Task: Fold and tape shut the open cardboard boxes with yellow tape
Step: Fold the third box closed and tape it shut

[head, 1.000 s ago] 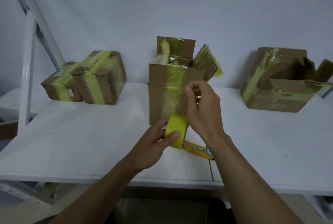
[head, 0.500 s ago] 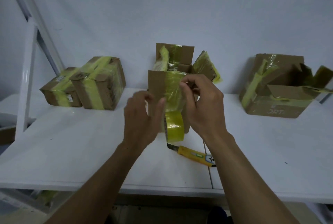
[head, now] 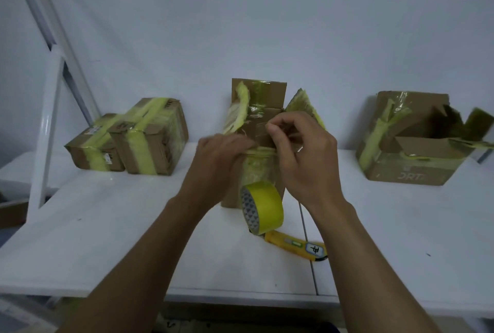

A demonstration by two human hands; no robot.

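An open cardboard box point(head: 258, 100) with old yellow tape on its flaps stands at the middle of the white table point(head: 107, 225). My left hand point(head: 222, 161) lies on the box's front flap, pressing it down and inward. My right hand point(head: 299, 153) pinches the flap's edge near the top with thumb and fingers. A roll of yellow tape point(head: 263, 207) stands on its edge on the table just in front of the box, with neither hand on it. A second open box point(head: 417, 142) sits at the right.
Two boxes point(head: 133, 140) wrapped in yellow tape sit at the back left. A yellow utility knife point(head: 296, 247) lies by the tape roll. A white metal frame point(head: 45, 118) rises at the left. A white wall runs close behind the boxes.
My left hand let go of the tape roll and moved up onto the box's front flap. The flap has folded inward. My right hand rose to the flap's top edge.
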